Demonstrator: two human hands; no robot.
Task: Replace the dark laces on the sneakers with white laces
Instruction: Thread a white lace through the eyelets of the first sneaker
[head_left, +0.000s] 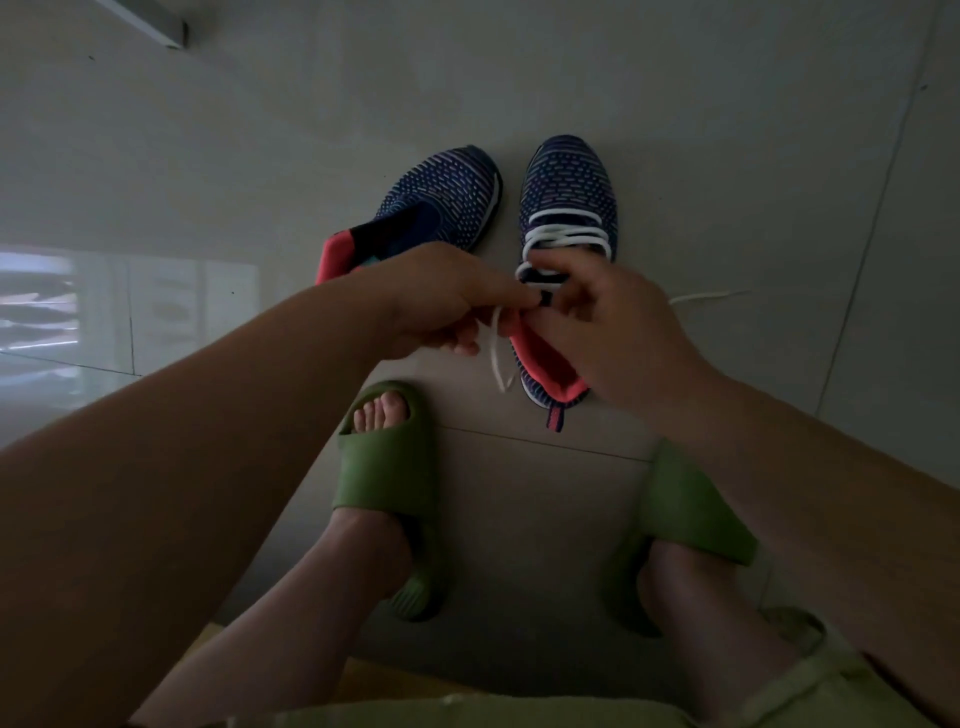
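Both hands reach forward, left hand (441, 301) and right hand (608, 322) with fingers curled, fingertips nearly meeting.

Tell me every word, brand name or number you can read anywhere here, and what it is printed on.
None can be read.
Right sneaker: patterned knit and white lace, no logo or lettering visible.
Left sneaker: patterned knit only, no text visible.
Heel tab of the right sneaker: a red strip, too small and dim to show any print.
Green slippers: plain, no marking visible.
Floor: no signs.
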